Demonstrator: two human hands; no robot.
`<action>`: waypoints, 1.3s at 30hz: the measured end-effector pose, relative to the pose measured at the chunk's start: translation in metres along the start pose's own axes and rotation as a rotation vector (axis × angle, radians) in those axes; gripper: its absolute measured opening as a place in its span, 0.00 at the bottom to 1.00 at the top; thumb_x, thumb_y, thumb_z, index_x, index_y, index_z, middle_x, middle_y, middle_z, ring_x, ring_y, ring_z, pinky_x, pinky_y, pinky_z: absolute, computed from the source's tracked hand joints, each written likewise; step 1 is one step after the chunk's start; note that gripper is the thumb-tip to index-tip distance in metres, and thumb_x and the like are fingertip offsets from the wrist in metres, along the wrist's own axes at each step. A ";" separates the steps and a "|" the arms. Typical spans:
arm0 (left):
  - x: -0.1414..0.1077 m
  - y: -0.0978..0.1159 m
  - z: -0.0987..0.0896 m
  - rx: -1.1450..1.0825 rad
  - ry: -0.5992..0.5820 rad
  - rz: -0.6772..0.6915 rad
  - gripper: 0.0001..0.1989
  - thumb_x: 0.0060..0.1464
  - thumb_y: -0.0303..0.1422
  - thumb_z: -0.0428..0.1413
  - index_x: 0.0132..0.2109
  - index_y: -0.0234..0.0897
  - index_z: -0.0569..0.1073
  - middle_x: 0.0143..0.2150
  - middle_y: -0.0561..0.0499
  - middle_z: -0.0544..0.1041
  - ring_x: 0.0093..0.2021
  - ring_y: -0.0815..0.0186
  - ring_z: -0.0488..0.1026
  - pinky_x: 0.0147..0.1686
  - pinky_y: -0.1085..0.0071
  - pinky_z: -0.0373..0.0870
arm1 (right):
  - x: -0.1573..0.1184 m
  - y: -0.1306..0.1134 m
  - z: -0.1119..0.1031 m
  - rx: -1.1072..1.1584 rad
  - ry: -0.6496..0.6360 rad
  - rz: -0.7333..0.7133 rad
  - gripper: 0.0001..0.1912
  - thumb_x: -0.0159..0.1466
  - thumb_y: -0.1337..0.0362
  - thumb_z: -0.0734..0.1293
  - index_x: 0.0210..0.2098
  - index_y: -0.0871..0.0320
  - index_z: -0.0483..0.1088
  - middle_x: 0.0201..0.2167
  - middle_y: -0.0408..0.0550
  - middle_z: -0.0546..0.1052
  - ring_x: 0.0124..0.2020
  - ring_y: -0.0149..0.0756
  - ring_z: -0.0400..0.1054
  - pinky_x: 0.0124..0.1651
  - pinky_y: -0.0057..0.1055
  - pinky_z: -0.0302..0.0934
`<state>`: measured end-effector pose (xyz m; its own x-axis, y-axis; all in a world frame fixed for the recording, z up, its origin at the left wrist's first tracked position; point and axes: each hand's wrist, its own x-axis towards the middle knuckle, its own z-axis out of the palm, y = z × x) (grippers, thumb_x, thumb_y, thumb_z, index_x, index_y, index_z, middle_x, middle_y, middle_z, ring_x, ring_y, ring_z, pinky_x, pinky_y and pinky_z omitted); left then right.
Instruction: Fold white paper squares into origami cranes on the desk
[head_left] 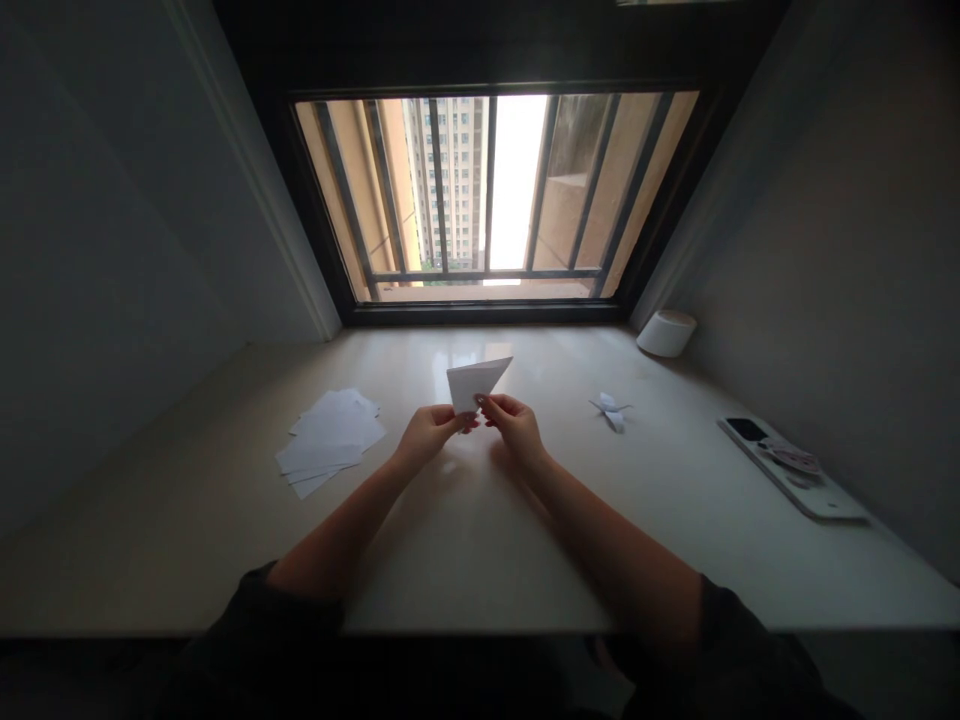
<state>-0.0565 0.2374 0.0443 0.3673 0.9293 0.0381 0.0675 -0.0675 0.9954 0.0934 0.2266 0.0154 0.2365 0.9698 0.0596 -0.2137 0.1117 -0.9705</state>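
Observation:
A folded piece of white paper [474, 382] is held up above the pale windowsill, with a long point toward the upper right. My left hand [435, 432] pinches its lower left edge between thumb and fingers. At the lower right edge, my right hand [513, 424] also grips it, the thumb lying on the front. Some fingertips are hidden behind the paper. To the right, apart from both hands, lies a small folded paper crane [613, 410]. A loose pile of white paper sheets [330, 440] is spread to the left of my left hand.
A white phone [799, 475] lies face down at the right, near the wall. In the back right corner stands a white cylindrical object [666, 333]. A dark-framed window [480, 315] with bars is behind the sill [465, 560], whose front edge is close to me.

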 end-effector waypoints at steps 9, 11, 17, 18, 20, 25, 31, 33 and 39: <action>0.003 -0.002 -0.009 0.138 -0.153 0.016 0.15 0.43 0.43 0.61 0.32 0.35 0.80 0.26 0.44 0.79 0.26 0.62 0.74 0.31 0.68 0.68 | 0.008 -0.001 -0.007 0.115 0.080 0.065 0.16 0.43 0.52 0.74 0.24 0.58 0.76 0.21 0.45 0.72 0.25 0.31 0.63 0.29 0.30 0.59; 0.003 -0.003 -0.009 0.129 -0.197 -0.002 0.15 0.43 0.43 0.61 0.32 0.35 0.80 0.25 0.44 0.79 0.26 0.62 0.74 0.31 0.68 0.69 | 0.012 -0.003 -0.011 0.120 0.125 0.054 0.17 0.42 0.52 0.74 0.24 0.58 0.76 0.21 0.45 0.71 0.25 0.31 0.63 0.28 0.30 0.58; 0.005 -0.006 -0.009 0.117 -0.269 -0.059 0.14 0.46 0.41 0.60 0.33 0.32 0.79 0.25 0.47 0.78 0.27 0.66 0.74 0.32 0.72 0.68 | 0.021 -0.008 -0.022 0.154 0.238 0.026 0.17 0.41 0.51 0.75 0.23 0.58 0.75 0.20 0.43 0.71 0.23 0.29 0.62 0.27 0.29 0.56; 0.005 -0.007 -0.010 0.125 -0.273 -0.060 0.14 0.46 0.41 0.60 0.33 0.32 0.79 0.26 0.47 0.79 0.27 0.66 0.74 0.32 0.72 0.68 | 0.022 -0.009 -0.023 0.160 0.256 0.023 0.17 0.41 0.51 0.75 0.23 0.58 0.75 0.20 0.43 0.71 0.23 0.29 0.62 0.27 0.29 0.56; 0.005 -0.007 -0.010 0.137 -0.273 -0.063 0.15 0.46 0.41 0.59 0.34 0.32 0.78 0.26 0.47 0.79 0.28 0.66 0.74 0.33 0.72 0.68 | 0.024 -0.010 -0.026 0.165 0.294 0.017 0.17 0.42 0.52 0.75 0.23 0.58 0.75 0.20 0.42 0.71 0.23 0.29 0.62 0.27 0.28 0.55; 0.006 -0.007 -0.012 0.153 -0.243 -0.058 0.15 0.47 0.42 0.59 0.34 0.32 0.78 0.27 0.45 0.79 0.29 0.64 0.75 0.34 0.71 0.69 | 0.025 -0.010 -0.029 0.175 0.319 0.000 0.15 0.44 0.52 0.74 0.22 0.57 0.74 0.19 0.42 0.70 0.23 0.29 0.62 0.26 0.28 0.55; 0.007 -0.008 -0.014 0.176 -0.198 -0.026 0.17 0.47 0.44 0.58 0.34 0.32 0.79 0.27 0.45 0.79 0.28 0.64 0.75 0.33 0.70 0.70 | 0.023 -0.006 -0.028 0.172 0.354 -0.015 0.15 0.46 0.52 0.73 0.21 0.59 0.72 0.18 0.42 0.68 0.22 0.29 0.61 0.25 0.27 0.54; 0.007 -0.008 -0.014 0.189 -0.194 -0.020 0.17 0.47 0.44 0.58 0.34 0.32 0.79 0.28 0.44 0.79 0.28 0.64 0.75 0.33 0.70 0.70 | 0.022 -0.006 -0.027 0.149 0.360 -0.027 0.16 0.47 0.51 0.72 0.21 0.59 0.72 0.18 0.42 0.68 0.22 0.29 0.61 0.25 0.27 0.53; 0.006 -0.007 -0.014 0.234 -0.172 -0.012 0.18 0.48 0.45 0.57 0.34 0.33 0.78 0.28 0.44 0.79 0.29 0.63 0.76 0.33 0.69 0.70 | 0.016 -0.005 -0.021 -0.033 0.373 -0.216 0.20 0.56 0.47 0.64 0.24 0.59 0.70 0.19 0.43 0.68 0.23 0.29 0.61 0.27 0.28 0.55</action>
<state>-0.0680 0.2490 0.0392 0.5155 0.8568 -0.0088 0.2779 -0.1574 0.9476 0.1182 0.2374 0.0159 0.6004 0.7794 0.1790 -0.0928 0.2902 -0.9524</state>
